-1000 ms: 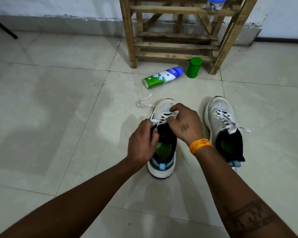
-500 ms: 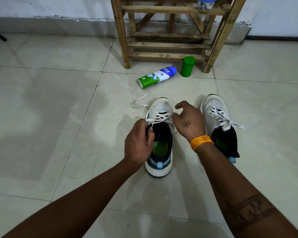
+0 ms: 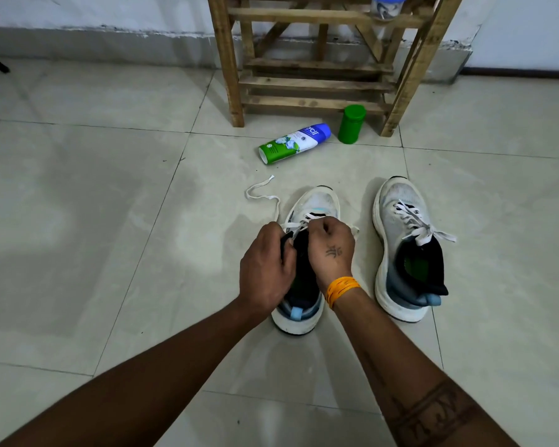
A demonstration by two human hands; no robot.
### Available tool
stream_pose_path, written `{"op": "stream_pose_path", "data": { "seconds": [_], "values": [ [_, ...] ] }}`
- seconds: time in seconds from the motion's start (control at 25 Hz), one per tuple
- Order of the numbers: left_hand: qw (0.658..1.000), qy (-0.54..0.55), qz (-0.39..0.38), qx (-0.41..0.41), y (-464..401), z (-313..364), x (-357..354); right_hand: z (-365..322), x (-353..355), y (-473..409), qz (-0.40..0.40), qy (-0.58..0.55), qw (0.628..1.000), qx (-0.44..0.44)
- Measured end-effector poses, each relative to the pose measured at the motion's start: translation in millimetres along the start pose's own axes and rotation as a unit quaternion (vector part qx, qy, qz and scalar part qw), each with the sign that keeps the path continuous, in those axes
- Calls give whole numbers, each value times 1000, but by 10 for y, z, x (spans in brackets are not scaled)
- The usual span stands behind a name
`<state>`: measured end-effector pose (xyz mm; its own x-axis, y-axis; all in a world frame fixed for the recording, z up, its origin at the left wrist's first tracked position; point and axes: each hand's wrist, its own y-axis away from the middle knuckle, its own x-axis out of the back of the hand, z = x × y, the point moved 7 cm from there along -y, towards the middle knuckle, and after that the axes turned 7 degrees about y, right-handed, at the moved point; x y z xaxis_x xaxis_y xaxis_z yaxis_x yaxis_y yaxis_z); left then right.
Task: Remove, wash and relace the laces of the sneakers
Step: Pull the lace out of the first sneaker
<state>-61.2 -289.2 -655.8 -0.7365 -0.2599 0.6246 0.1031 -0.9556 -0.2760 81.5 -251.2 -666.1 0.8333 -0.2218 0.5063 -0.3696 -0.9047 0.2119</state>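
Two white sneakers with black collars stand side by side on the tiled floor, toes pointing away from me. The left sneaker (image 3: 317,203) is under both hands. My left hand (image 3: 265,269) grips the black collar on the shoe's left side. My right hand (image 3: 331,250) pinches the white lace (image 3: 262,196) at the upper eyelets; one loose end of the lace trails on the floor to the left. The right sneaker (image 3: 404,246) stands apart, fully laced, with its lace ends lying loose over the tongue.
A green and white spray can (image 3: 294,143) lies on its side beyond the shoes, next to an upright green cap (image 3: 351,124). A wooden rack (image 3: 317,59) stands against the wall, with a small jar (image 3: 383,6) on a shelf.
My right hand has come back from the right side of the left sneaker onto its laces. My left hand stays on the collar.
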Motion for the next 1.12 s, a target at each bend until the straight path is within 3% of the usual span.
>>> {"op": "stream_pose_path", "data": {
  "seconds": [0.16,0.36,0.44,0.68,1.12],
  "values": [
    [1000,3,7,7,16,-28,12,-7,9,40,-24,0,999,30],
    [998,-8,-9,55,-131,-55,8,-239,36,-71,-118,179,965,153],
    [997,-22,-18,67,-210,-64,-7,-179,14,-122,-135,165,970,116],
    [996,2,21,85,-205,-127,13,-120,-3,-50,-198,-54,976,-67],
    [998,38,37,44,-192,-90,18,-136,-146,-45,-264,-15,964,-37]
  ]
}}
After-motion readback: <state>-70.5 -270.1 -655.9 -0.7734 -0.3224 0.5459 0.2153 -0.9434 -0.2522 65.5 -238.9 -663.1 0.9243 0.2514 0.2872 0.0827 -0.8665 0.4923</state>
